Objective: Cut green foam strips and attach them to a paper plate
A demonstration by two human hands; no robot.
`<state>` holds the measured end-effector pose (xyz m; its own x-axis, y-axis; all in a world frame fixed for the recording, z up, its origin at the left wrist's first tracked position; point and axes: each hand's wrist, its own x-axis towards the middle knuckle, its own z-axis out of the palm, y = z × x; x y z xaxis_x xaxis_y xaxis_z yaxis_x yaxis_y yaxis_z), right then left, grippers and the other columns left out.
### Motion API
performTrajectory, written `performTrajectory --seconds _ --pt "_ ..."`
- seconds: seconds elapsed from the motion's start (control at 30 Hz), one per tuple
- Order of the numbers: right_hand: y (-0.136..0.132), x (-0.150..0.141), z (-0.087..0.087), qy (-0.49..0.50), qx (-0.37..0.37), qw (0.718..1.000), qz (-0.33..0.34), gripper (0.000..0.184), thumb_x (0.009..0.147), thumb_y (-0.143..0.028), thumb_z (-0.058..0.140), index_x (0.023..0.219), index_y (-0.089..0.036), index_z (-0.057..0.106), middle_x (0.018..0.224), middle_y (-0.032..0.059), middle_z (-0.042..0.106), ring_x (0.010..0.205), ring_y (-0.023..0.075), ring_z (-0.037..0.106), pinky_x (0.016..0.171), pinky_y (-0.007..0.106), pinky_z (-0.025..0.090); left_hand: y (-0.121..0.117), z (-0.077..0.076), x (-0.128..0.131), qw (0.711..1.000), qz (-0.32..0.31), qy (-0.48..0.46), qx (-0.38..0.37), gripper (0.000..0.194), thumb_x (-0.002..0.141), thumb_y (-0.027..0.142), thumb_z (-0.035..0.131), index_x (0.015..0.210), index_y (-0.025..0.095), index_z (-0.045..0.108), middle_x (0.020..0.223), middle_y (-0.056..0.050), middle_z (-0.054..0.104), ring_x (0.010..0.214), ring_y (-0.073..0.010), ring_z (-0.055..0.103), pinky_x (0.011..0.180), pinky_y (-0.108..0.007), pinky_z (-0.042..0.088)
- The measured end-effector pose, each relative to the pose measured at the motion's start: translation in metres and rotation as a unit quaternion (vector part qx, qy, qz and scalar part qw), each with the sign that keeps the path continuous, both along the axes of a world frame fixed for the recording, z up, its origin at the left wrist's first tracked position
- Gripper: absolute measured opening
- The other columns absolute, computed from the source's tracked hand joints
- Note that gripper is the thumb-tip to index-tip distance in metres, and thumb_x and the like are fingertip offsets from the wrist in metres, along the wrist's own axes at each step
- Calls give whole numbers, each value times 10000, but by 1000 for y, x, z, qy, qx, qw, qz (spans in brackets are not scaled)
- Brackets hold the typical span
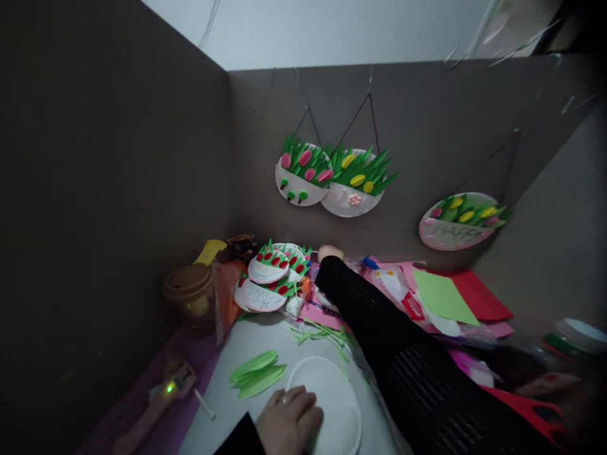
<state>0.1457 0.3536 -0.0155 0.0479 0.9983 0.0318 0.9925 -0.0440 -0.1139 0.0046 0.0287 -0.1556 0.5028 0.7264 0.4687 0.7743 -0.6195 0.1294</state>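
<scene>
My left hand (290,420), a ring on one finger, rests with its fingers laid over the left edge of a white paper plate (334,404). Just beyond it lie green paper leaf strips (258,373). Black-sleeved, my right arm stretches far forward over the craft supplies. My right hand (331,253) is at the back by the wall, its fingers hidden from me. To its left sits a pile of decorated half-plate baskets (263,296) with red paper flowers and green leaves. Thin green paper scraps (322,333) lie between the plate and the pile.
Finished plate baskets (353,199) hang by cords on the grey back wall. A brown lidded bin (190,294) stands at left, near what looks like a glue gun (177,382) with a lit light. Green paper (446,297) and red paper (481,294) lie right among plastic packets.
</scene>
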Motion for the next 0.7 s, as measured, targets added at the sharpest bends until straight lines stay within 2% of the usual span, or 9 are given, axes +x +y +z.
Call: performTrajectory --seconds 0.1,0.17,0.33,0.43,0.5,0.57,0.63,0.7 --pt "-1 -3 1 -11 19 1000 0 246 829 -224 505 952 -117 689 909 195 666 925 223 628 748 285 471 3 -1 0 999 -25 17 -27 295 770 412 567 1026 267 545 1021 -35 654 987 -229 578 777 -314 438" --pt "-2 -2 6 -18 31 999 1 243 829 -211 495 923 -114 696 893 189 667 905 221 631 739 281 467 4 4 -1 997 -45 27 -61 379 732 475 583 1038 255 545 1037 -51 641 1003 -242 563 787 -320 438" --pt "-9 16 28 -22 100 995 -3 283 818 -181 446 979 -98 663 974 197 637 929 220 601 739 278 440 -3 34 -4 986 -47 19 -157 483 670 501 620 1068 241 539 1094 -75 597 1066 -263 508 862 -364 412" --pt "-28 29 37 26 211 975 61 242 790 -237 443 832 -136 658 933 131 640 856 189 588 718 256 416 -9 52 -3 979 -33 20 -202 570 610 505 671 1091 234 529 1139 -82 568 1078 -275 489 898 -401 392" --pt "-50 34 40 101 276 951 95 227 780 -270 427 701 -153 605 815 82 632 789 167 571 701 248 405 -11 60 -2 975 -25 21 -221 591 592 477 694 1103 233 525 1165 -85 552 1087 -273 479 920 -413 378" --pt "-81 36 41 225 290 923 115 206 760 -314 443 646 -168 533 668 33 585 691 149 552 654 241 407 -12 63 -1 971 -37 22 -236 590 587 447 705 1107 231 528 1180 -90 544 1084 -268 481 926 -416 376" --pt "-118 35 41 378 237 882 152 178 733 -360 481 750 -183 497 581 -23 530 574 127 524 571 233 411 -11 64 0 969 -60 19 -241 606 573 443 711 1109 223 533 1186 -104 542 1084 -279 484 915 -434 382" --pt "-162 34 40 501 141 832 191 295 699 -381 531 911 -197 439 555 -67 511 482 111 489 501 229 403 -9 66 0 975 -61 -8 -213 647 559 474 705 1128 224 527 1202 -116 535 1121 -320 454 915 -512 356"
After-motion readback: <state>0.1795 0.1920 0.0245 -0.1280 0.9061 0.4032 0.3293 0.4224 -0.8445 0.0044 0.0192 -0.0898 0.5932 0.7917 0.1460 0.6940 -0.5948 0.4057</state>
